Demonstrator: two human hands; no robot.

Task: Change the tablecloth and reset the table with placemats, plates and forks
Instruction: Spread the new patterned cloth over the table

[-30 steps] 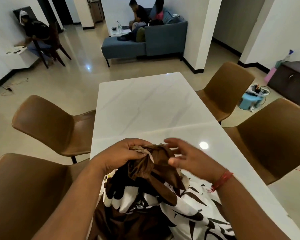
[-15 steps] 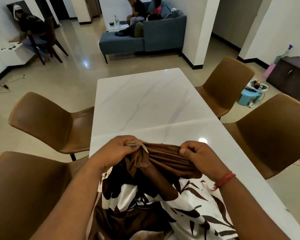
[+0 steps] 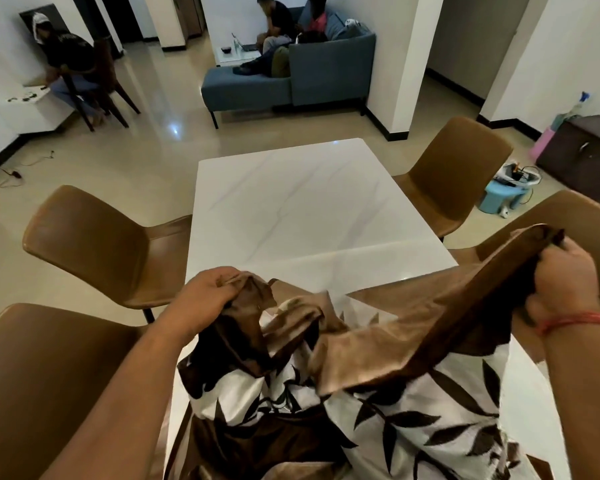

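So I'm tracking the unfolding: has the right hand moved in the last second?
Yes. The right hand, gripping the tablecloth edge, swung out rightward past the table's right edge.

Left arm: bare forearm reaching forward from the lower left.
Left hand (image 3: 211, 295): palm down, fingers curled, grip closed on bunched cloth.
Right arm: raised out to the right, red thread round the wrist.
Right hand (image 3: 565, 284): fist clenched on a cloth edge, held higher than the left.
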